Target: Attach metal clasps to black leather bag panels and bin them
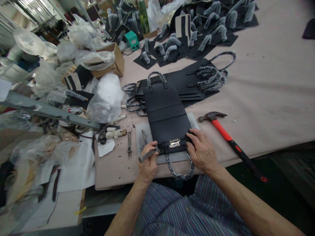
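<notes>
A black leather bag panel point(167, 121) lies flat before me, with a plastic-wrapped handle at each end. Across its near end runs a strap with a shiny metal clasp point(174, 143). My left hand point(148, 168) is closed round a metal punch point(146, 156), held tilted beside the panel's left edge. My right hand point(203, 152) grips the panel's near right edge, thumb and fingers at the strap end. The near wrapped handle point(180, 177) hangs past the table edge between both hands. Beneath the panel is a pale grey slab point(141, 131).
A claw hammer point(225, 132) with a red and black handle lies at right. Stacked black panels point(187, 82) lie behind. Left are a slim metal tool point(129, 146), a second hammer point(102, 134), a cardboard box point(118, 59) and plastic bags point(105, 98). A green device point(132, 40) stands farther back.
</notes>
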A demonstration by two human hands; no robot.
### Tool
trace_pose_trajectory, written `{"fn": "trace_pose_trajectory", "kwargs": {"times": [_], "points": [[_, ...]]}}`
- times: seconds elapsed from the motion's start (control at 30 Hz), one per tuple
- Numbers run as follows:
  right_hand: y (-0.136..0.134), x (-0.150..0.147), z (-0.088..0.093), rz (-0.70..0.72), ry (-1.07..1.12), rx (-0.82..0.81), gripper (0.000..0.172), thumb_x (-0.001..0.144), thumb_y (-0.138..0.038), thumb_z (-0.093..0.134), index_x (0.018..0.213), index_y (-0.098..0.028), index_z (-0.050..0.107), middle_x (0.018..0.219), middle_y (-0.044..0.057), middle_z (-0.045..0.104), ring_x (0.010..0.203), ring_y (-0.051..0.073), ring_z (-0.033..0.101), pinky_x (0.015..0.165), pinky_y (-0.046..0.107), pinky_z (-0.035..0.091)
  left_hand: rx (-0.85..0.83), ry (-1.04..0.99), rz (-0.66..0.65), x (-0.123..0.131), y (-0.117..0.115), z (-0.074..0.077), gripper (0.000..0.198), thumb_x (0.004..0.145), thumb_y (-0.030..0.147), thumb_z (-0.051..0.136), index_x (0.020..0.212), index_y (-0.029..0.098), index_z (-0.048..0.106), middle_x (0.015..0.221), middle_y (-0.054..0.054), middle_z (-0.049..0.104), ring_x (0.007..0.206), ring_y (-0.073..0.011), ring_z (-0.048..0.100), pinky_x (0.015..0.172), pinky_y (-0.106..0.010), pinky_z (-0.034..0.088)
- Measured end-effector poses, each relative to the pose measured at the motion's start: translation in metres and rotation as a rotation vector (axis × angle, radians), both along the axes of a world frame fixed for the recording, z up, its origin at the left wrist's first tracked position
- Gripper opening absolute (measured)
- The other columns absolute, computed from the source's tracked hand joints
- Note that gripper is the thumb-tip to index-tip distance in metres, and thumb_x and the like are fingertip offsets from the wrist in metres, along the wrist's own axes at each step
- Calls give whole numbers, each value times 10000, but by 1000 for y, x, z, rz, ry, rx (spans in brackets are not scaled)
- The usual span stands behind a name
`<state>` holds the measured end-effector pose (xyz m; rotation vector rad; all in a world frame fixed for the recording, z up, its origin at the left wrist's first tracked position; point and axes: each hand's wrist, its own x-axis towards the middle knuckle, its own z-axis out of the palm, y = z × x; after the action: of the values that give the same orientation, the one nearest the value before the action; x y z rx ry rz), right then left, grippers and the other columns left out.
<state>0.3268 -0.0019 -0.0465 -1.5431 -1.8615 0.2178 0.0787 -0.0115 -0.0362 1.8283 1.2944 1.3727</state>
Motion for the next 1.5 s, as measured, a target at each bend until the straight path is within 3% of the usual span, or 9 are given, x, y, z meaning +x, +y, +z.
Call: {"fn": "trace_pose_trajectory", "kwargs": {"times": [0.27, 0.7, 1.27, 1.5], "points": [[0, 0, 2, 5, -18, -18, 330, 961, -244, 506, 1253, -138, 616, 1368, 180, 568, 1284, 349, 524, 1085, 552, 465, -63, -60, -13, -1, 0, 0, 170, 963, 116, 591, 1102, 216, 598, 1210, -90, 706, 1152, -221, 689, 1032, -456, 558], [1, -1, 4, -4, -25, -28, 338, 954, -227, 497, 1260, -137, 608, 1363, 185, 566, 1302, 350, 512, 1089, 552, 458, -67, 9, -103, -2, 13, 8, 149, 960, 113, 585, 1073, 210, 590, 1168, -88, 709, 1119, -211, 689, 1009, -433, 565], [0, 2, 4, -8, 20, -38, 330, 948, -233, 510, 1252, -156, 612, 1376, 168, 561, 1293, 338, 510, 1095, 544, 454, -84, 149, -97, 5, 28, 14, 102, 945, 146, 541, 1012, 206, 590, 1068, -62, 708, 1017, -194, 695, 953, -381, 569], [-2, 11, 8, 59, 115, -28, 334, 936, -242, 521, 1246, -159, 614, 1335, 178, 584, 1252, 326, 544, 1079, 544, 474, -105, 138, -78, 4, 28, 11, 109, 927, 153, 532, 995, 200, 603, 1082, -71, 713, 1010, -199, 696, 962, -387, 561]]}}
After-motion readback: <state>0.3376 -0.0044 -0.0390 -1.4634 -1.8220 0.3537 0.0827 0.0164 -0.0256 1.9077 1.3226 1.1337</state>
